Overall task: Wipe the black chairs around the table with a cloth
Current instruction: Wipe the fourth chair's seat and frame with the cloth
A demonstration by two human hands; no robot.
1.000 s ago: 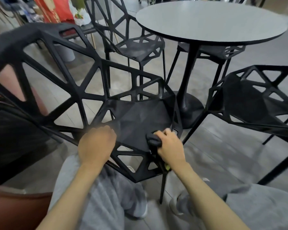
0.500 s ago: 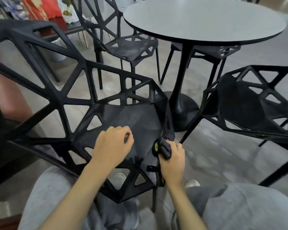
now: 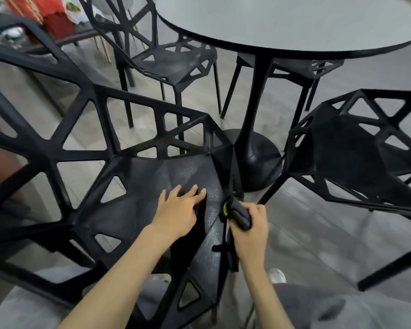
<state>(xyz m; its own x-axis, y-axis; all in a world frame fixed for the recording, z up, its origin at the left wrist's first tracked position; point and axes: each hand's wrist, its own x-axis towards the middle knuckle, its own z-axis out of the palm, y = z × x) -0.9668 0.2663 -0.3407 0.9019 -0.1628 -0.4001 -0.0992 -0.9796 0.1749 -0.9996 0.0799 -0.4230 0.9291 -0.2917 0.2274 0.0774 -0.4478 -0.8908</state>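
Observation:
A black lattice chair (image 3: pixel 133 200) stands right in front of me, its open-work back at the left. My left hand (image 3: pixel 179 208) lies flat on the seat with its fingers stretched forward. My right hand (image 3: pixel 252 230) grips a bunched dark cloth (image 3: pixel 239 213) with a yellow-green edge against the seat's right rim, beside the front leg. A second black chair (image 3: pixel 349 160) sits at the right, a third (image 3: pixel 171 60) beyond the near one, and a fourth (image 3: pixel 294 67) is tucked under the table.
The round grey table (image 3: pixel 294 22) on a black pedestal base (image 3: pixel 256 153) stands just beyond the near chair. My grey-trousered knees and a white shoe (image 3: pixel 277 275) are below. Red and dark items clutter the far left corner. The floor is grey tile.
My left hand slid forward across the seat and uncurled flat. My right hand carried the cloth along the seat's right rim. The view shifted closer over the chair.

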